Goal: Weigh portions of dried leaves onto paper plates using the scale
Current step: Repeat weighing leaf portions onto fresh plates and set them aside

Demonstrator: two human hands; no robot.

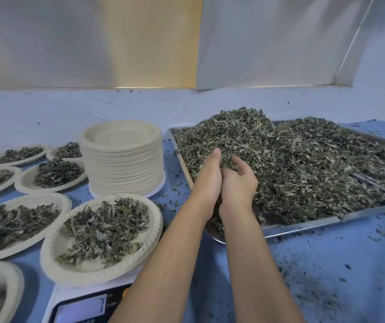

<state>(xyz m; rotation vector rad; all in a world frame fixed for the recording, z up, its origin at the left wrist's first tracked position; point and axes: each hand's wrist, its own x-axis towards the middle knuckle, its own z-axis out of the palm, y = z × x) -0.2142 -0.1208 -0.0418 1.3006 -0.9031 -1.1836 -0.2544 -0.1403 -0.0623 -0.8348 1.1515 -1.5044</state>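
A big heap of dried leaves [303, 164] fills a metal tray [326, 222] on the right. Both my hands are pushed into the near left side of the heap, side by side. My left hand [207, 176] lies edge-on against the leaves with its fingers straight. My right hand [239, 183] cups a clump of leaves with curled fingers. To the lower left, a paper plate [157, 226] with a portion of leaves sits on the white scale [82, 306]. The scale's lit display shows a 7.
A tall stack of unused paper plates [124, 169] stands between the scale and the tray. Several filled plates [23, 183] cover the left of the blue table. Leaf crumbs [340, 264] are scattered in front of the tray. A wall rises behind.
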